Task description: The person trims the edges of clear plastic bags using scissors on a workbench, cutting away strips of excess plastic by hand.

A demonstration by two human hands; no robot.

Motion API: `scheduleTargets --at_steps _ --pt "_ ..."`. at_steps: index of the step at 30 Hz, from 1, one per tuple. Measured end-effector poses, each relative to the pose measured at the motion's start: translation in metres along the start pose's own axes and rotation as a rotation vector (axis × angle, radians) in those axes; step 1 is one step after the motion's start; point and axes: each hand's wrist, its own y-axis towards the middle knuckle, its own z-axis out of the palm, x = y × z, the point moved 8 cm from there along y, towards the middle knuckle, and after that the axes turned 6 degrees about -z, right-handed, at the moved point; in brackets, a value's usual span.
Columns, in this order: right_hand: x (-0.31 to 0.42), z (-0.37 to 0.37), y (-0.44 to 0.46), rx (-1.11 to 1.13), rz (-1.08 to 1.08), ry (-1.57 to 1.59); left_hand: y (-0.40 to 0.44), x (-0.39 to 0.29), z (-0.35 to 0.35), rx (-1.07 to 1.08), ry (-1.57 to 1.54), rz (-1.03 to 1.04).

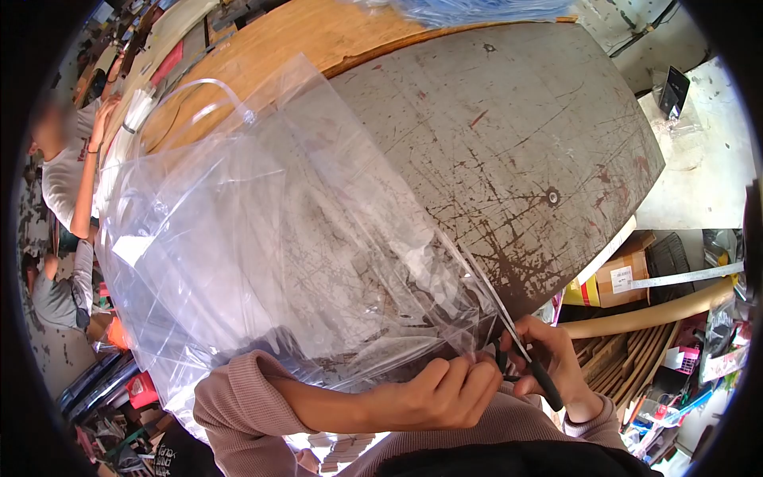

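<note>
A large clear plastic bag (238,207) with a looped plastic handle lies spread over the scratched grey tabletop (509,111). My left hand (445,393) is closed at the bag's near edge, pinching the clear film between thumb and fingers. Just right of it, my right hand (556,358) grips scissors (546,384) by their black handles. The long blades point up and left along the bag's right edge, slightly apart. Exactly where the film sits between the blades I cannot tell.
Behind the grey top is a wooden board (350,40) with blue plastic film (485,9). At right stand a cardboard box (624,274), a tan roll (636,322) and stacked brown sheets (628,362). A phone (674,91) leans at far right. Another person (71,167) works at left.
</note>
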Motion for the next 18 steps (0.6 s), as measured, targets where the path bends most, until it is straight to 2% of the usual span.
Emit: scheduleTargets --at_steps 4,7,18 --pt "-0.001 -0.001 -0.002 -0.047 -0.003 0.082 0.001 0.001 -0.001 -0.023 -0.019 -0.005" --pt "-0.004 -0.002 -0.004 -0.013 0.047 0.061 -0.001 0.000 0.001 -0.036 -0.023 0.004" --pt "0.013 0.002 0.007 -0.029 0.015 0.027 -0.002 -0.002 0.001 -0.017 -0.084 0.032"
